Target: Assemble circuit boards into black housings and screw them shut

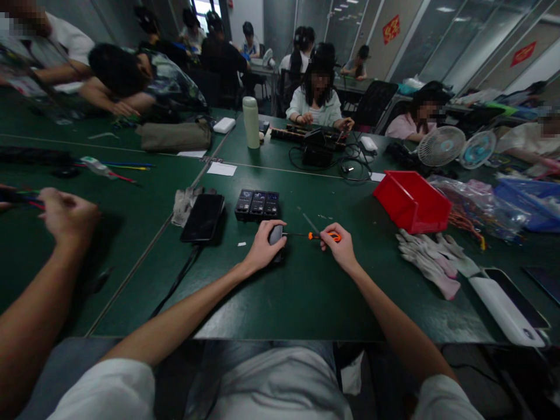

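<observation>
My left hand is closed around a small dark box-shaped device, holding it on the green table. In my right hand is an orange-and-black screwdriver, held level by its handle. Its thin shaft points left, and the tip is at or very near the device's right side; I cannot tell whether it touches. Just behind my left hand sits a black unit with several similar dark modules side by side. A black smartphone with a cable lies left of it, partly on a grey-white glove.
A red bin, work gloves and a white power bank lie to the right. A pale green bottle stands at the back. At left, a co-worker's hand holds wires. Other people sit across the table.
</observation>
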{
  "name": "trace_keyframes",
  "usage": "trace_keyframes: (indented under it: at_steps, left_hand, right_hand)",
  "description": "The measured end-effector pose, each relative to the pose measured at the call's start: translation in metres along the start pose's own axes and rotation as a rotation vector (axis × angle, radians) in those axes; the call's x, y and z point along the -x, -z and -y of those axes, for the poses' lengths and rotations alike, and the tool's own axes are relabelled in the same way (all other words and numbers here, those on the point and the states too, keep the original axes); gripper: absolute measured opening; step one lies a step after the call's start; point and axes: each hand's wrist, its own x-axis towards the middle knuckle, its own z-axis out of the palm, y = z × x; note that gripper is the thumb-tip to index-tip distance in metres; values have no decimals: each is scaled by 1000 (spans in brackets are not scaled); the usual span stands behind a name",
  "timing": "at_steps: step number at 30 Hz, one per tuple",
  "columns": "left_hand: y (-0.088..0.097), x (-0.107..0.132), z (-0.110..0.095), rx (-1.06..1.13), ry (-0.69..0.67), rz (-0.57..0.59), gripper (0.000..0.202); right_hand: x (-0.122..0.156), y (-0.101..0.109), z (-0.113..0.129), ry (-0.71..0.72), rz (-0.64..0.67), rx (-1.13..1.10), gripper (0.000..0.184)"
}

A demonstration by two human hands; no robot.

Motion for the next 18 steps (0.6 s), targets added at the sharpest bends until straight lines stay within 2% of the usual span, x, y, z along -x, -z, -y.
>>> trace_keyframes:
  at_steps: [18]
  left_hand:
    - [0, 1, 0, -4, 11, 2, 30]
  right_hand:
    - [0, 0, 2, 0, 8, 10, 27]
